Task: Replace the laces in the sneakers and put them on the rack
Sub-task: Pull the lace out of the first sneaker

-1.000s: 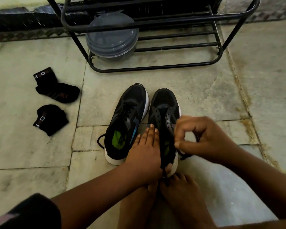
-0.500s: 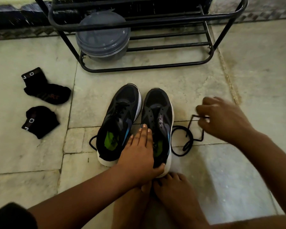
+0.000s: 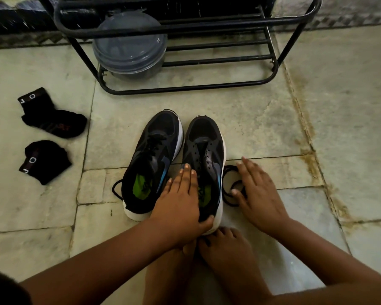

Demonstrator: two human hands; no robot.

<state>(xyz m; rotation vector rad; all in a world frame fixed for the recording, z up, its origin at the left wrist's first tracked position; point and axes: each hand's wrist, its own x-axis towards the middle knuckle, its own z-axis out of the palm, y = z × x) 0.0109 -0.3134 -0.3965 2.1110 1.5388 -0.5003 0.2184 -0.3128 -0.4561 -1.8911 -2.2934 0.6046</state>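
Two black sneakers with white soles stand side by side on the stone floor. The left sneaker still carries its black lace. The right sneaker has bare eyelets. My left hand grips the right sneaker at its heel opening, thumb over the back edge. A loose black lace lies coiled on the floor right of that sneaker. My right hand lies flat over part of the lace, fingers spread. The black metal rack stands beyond the sneakers.
A grey lidded round container sits on the rack's bottom tier at the left. Two black socks lie on the floor at the left. My bare feet rest just behind the sneakers' heels.
My right hand pulled the lace out of the right sneaker, carried it right, and now rests flat over it on the floor. The left hand stayed on the sneaker.
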